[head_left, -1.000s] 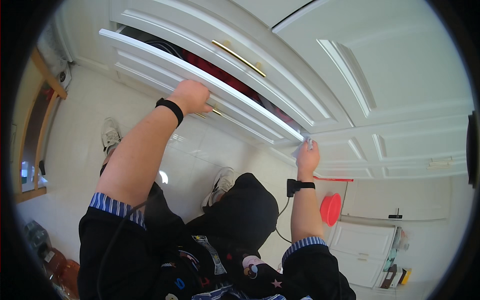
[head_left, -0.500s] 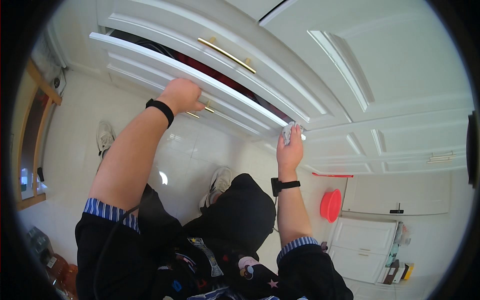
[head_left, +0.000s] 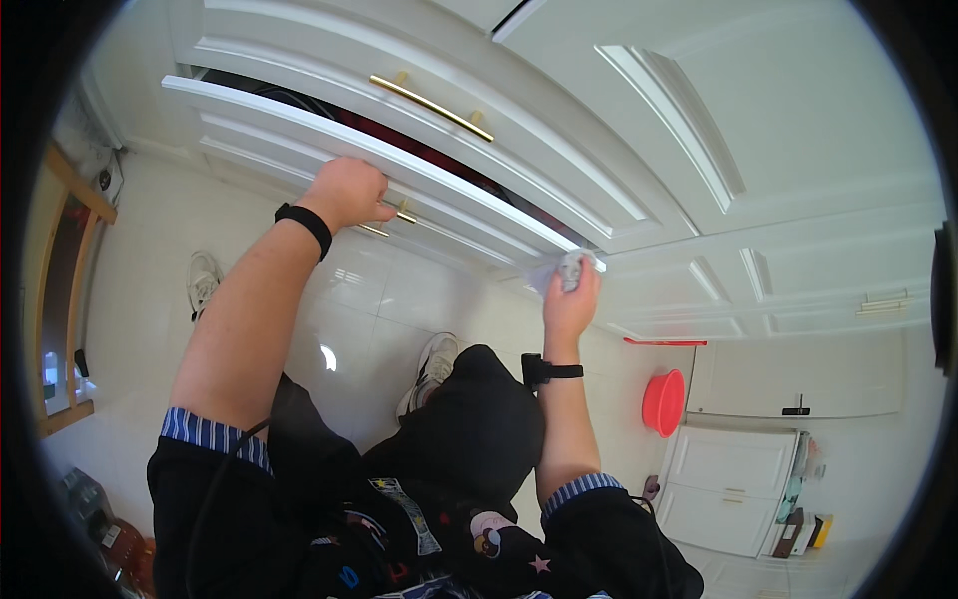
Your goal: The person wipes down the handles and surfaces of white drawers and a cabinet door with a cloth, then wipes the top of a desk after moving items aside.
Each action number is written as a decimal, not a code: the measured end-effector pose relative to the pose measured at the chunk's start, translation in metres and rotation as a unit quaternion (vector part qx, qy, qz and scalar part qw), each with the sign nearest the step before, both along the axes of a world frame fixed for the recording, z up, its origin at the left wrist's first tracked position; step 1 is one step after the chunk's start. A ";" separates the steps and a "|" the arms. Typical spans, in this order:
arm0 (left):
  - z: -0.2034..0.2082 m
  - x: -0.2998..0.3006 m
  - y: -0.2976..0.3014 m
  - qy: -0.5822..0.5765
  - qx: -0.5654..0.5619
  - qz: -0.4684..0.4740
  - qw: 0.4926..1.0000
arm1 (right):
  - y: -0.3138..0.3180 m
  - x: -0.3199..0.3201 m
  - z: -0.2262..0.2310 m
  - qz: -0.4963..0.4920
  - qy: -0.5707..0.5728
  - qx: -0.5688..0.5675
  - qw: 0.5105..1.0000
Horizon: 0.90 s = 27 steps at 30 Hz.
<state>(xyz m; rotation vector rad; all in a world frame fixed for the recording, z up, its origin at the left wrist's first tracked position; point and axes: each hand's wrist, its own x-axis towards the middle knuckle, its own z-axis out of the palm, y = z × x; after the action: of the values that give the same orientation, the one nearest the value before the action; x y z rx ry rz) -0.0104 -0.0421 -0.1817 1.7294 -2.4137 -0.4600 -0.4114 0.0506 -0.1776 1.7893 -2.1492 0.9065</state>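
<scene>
A white drawer (head_left: 299,121) stands partly pulled out, and dark and red contents show in the gap behind its front. My left hand (head_left: 346,191) is closed round the gold bar handle (head_left: 403,214) of this drawer front, with most of the fingers hidden. At the drawer's right end, my right hand (head_left: 573,301) holds a crumpled whitish-grey cloth (head_left: 570,270) in its fingers. The cloth lies against the corner of the drawer front.
Another drawer with a gold handle (head_left: 431,107) sits above. White cabinet doors (head_left: 689,130) extend to the right. A red basin (head_left: 663,402) is on the right. A wooden-framed piece (head_left: 72,290) stands at the left, with bottles (head_left: 120,544) at lower left. My shoes are on the pale tiled floor (head_left: 374,299).
The view has shifted slightly. My right hand and the cloth have moved slightly from the drawer's end toward its front face. My left hand keeps its place at the handle.
</scene>
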 end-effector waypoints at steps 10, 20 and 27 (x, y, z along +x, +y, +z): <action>-0.002 0.003 -0.003 0.007 -0.007 -0.010 1.000 | -0.002 0.014 -0.006 0.061 -0.015 -0.009 0.998; -0.002 -0.003 -0.003 0.008 -0.010 -0.009 1.000 | -0.007 0.011 -0.010 0.006 -0.016 -0.023 1.000; 0.000 -0.006 -0.007 0.014 -0.014 -0.016 1.000 | -0.013 -0.004 0.000 -0.105 -0.041 -0.005 0.994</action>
<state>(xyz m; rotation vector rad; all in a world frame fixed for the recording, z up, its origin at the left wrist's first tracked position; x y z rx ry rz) -0.0163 -0.0488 -0.1818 1.6648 -2.4188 -0.4508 -0.4156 0.0372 -0.1775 1.5095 -2.3255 0.9511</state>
